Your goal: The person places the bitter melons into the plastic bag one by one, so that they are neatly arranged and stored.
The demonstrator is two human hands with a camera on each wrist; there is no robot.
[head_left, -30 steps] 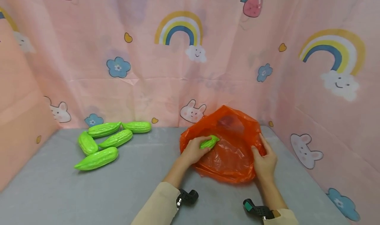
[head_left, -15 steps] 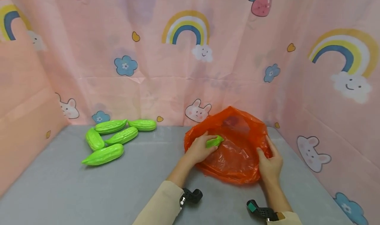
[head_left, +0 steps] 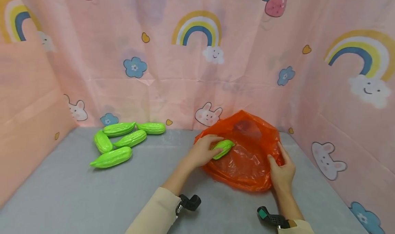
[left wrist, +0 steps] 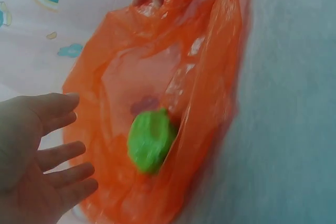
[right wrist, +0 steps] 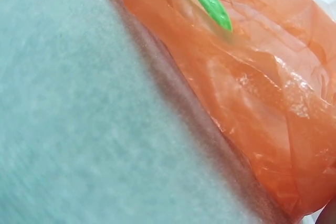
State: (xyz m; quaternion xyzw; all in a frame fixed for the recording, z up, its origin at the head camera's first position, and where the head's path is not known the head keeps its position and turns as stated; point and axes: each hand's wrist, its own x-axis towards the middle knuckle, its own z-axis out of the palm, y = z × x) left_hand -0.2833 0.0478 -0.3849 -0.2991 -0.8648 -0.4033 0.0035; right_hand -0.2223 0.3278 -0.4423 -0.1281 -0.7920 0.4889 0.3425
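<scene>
An orange plastic bag (head_left: 243, 165) lies with its mouth spread towards me. Inside it, near the left side, is a bright green, ridged bitter melon (head_left: 224, 149). My left hand (head_left: 202, 151) is at the bag's left rim; its fingers overlap the melon in the head view. From the left wrist, those fingers (left wrist: 73, 153) show spread and apart from the melon (left wrist: 152, 141). My right hand (head_left: 282, 170) pinches the bag's right rim between thumb and fingers. The right wrist view shows the bag (right wrist: 262, 114) and the melon's tip (right wrist: 210, 3).
Several more bitter melons (head_left: 112, 157) lie in a loose group at the back left of the grey table (head_left: 77, 199). A pink printed curtain (head_left: 172, 90) stands behind the table and along both sides.
My left hand has loosened its fingers and drawn back slightly left, so more of the melon shows in the bag. My right hand keeps its hold. The head view has turned slightly left.
</scene>
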